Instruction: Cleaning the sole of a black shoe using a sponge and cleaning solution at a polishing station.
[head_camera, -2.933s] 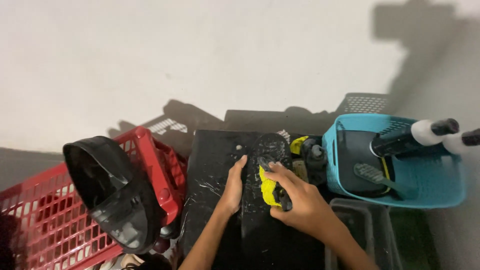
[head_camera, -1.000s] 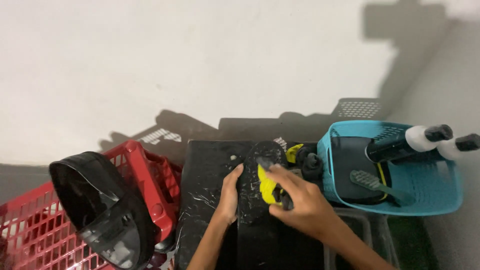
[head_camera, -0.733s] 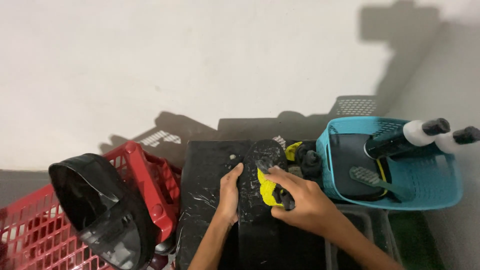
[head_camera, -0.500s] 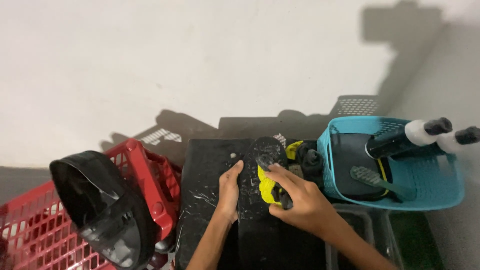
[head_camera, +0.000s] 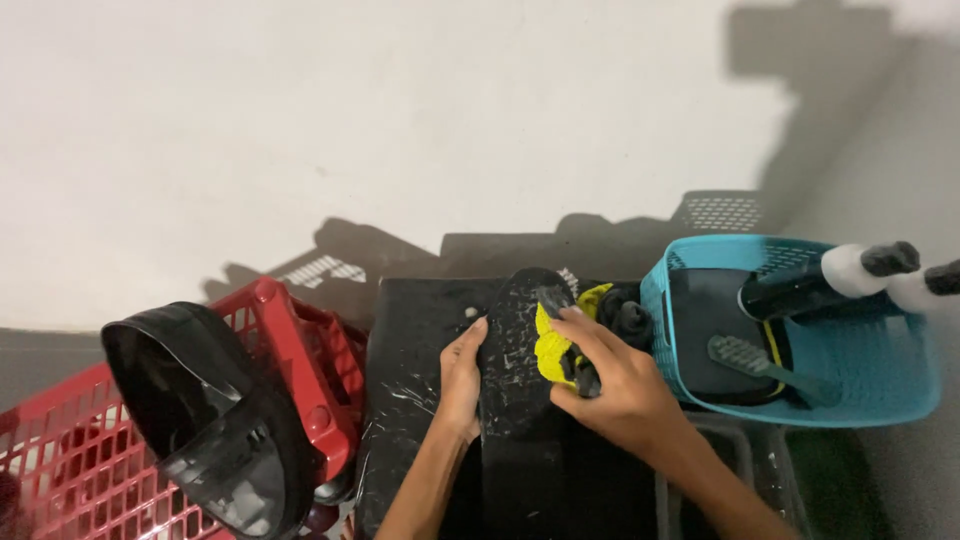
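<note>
A black shoe insole (head_camera: 515, 350), flecked with white suds, lies lengthwise on a black board (head_camera: 410, 370). My left hand (head_camera: 460, 375) grips the insole's left edge and holds it down. My right hand (head_camera: 610, 385) is shut on a yellow and black scrubbing brush (head_camera: 555, 350), pressed against the insole's right side near its top. Both forearms come up from the bottom edge of the view.
A red slatted basket (head_camera: 300, 340) at the left carries a glossy black moulded piece (head_camera: 200, 420). A teal basket (head_camera: 890, 390) at the right holds a dark green brush (head_camera: 765, 365), a black item and two white-necked bottles (head_camera: 860, 270). A pale wall rises behind.
My hands and the brush have kept almost the same place on the insole, shifting only slightly. The camera has drifted a little, so the baskets sit slightly differently in the picture.
</note>
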